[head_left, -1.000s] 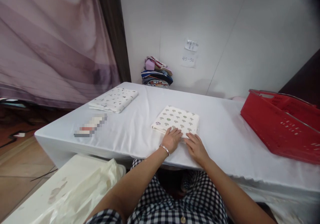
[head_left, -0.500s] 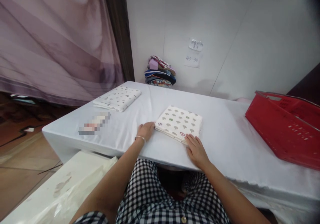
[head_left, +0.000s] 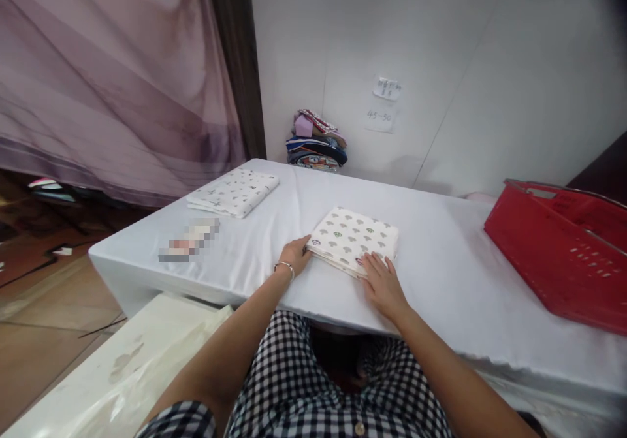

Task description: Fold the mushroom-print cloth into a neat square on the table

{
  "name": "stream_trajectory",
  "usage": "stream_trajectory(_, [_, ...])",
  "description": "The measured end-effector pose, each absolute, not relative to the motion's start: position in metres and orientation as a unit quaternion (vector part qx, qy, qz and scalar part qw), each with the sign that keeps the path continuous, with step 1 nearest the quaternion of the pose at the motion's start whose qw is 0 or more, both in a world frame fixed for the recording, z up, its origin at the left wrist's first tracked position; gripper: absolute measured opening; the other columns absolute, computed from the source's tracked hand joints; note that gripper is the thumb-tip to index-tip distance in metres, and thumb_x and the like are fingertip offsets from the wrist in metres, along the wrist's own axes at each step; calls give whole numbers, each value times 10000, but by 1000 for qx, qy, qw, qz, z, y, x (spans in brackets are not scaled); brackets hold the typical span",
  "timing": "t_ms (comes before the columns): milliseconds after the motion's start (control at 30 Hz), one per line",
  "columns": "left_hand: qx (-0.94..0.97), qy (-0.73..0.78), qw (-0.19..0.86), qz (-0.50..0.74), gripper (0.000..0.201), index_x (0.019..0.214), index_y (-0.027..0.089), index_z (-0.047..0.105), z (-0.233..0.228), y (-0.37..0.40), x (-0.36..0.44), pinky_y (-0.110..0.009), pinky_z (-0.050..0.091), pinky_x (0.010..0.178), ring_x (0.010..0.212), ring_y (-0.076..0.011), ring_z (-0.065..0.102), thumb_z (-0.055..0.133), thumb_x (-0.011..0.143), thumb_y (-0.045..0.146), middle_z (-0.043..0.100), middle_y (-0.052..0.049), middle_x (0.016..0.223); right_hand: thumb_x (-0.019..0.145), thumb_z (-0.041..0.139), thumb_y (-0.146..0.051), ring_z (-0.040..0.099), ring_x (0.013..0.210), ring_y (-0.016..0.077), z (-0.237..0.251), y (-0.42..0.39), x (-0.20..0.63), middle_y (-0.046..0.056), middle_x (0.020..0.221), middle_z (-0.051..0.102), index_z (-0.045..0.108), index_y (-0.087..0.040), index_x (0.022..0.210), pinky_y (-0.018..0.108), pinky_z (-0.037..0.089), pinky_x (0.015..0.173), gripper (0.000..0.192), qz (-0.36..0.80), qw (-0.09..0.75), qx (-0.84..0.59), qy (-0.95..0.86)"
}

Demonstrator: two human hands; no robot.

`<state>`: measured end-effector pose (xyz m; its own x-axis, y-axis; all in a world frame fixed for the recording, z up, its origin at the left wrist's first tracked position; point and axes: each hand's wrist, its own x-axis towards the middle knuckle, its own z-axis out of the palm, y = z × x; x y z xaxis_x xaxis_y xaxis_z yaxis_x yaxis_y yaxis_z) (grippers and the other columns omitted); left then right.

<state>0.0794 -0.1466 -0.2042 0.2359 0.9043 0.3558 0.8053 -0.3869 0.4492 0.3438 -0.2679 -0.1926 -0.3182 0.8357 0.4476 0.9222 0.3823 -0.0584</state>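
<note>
A folded cream cloth with a mushroom print (head_left: pixel 353 237) lies on the white-covered table (head_left: pixel 441 262) in front of me. My left hand (head_left: pixel 295 254), with a bracelet on the wrist, touches the cloth's left near corner, fingers slightly curled at its edge. My right hand (head_left: pixel 381 282) lies flat with fingers spread on the cloth's near right corner. Neither hand lifts the cloth.
A second folded printed cloth (head_left: pixel 234 192) lies at the table's far left. A pile of coloured fabrics (head_left: pixel 317 141) sits against the wall. A red plastic basket (head_left: pixel 563 252) stands at the right. A cream bag (head_left: pixel 132 373) lies at lower left.
My left hand slid from the top of the cloth to its left corner. My right hand stayed on the near right corner. The view shifted slightly.
</note>
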Motion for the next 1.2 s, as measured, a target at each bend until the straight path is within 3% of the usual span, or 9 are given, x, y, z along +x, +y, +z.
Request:
stream_trajectory(200, [751,605,98,246,357,1148,272,610,-192,-156,83,-298,469,721,828,-207,631,435,838,284,689,-35,890,890,374,-198,358,1299,246,-207,-267,344,83,1388,434,402,-174,1363,465,283,1065,474,-94,195,-553,-805])
stream_trajectory(500, [694,668,147,225,329,1084,261,626,-186,-174,81,-318,475,706,814,-221,628,482,795,323,679,-34,859,875,375,-174,336,1316,226,-210,-279,359,82,1403,413,384,-155,1377,439,294,1078,503,-95,203,-535,-815])
stream_trajectory(600, [700,642,160,269,345,1076,227,613,-192,-171,79,-331,487,805,922,-217,616,501,752,265,668,-48,970,881,369,-171,337,1315,226,-211,-279,358,85,1397,420,395,-146,1369,444,294,1077,490,-96,208,-536,-813])
stream_trajectory(700, [734,559,144,357,429,1143,194,568,-193,-169,80,-330,415,988,1135,-190,526,468,726,175,586,-55,1210,878,372,-158,327,1319,226,-212,-278,357,92,1398,418,409,-124,1357,442,283,1083,481,-90,206,-537,-813])
stream_trajectory(800, [784,486,105,371,411,1207,203,527,-181,-168,92,-377,345,1062,1244,-188,431,408,815,224,512,-48,1319,876,407,-189,324,1320,240,-207,-279,353,100,1399,415,424,-120,1348,450,280,1084,477,-67,202,-547,-810])
stream_trajectory(933, [840,474,37,262,415,1242,210,506,-161,-161,121,-472,241,1099,1328,-238,313,388,886,388,419,-70,1406,880,453,-283,419,1256,248,-191,-274,347,90,1325,504,505,-177,1286,460,325,1050,423,-7,232,-551,-802])
stream_trajectory(1100, [859,503,29,88,517,1329,204,421,-168,-148,144,-511,180,1101,1379,-260,191,367,886,463,288,-85,1482,869,438,-335,532,1134,219,-172,-240,369,83,1191,607,630,-193,1105,391,407,973,336,48,401,-597,-693])
stream_trajectory(1200, [857,511,36,54,551,1377,212,353,-176,-145,144,-498,157,1109,1392,-245,147,296,901,484,234,-71,1504,829,451,-324,600,983,201,-173,-215,398,72,1069,659,652,-184,998,329,461,853,298,114,437,-695,-560])
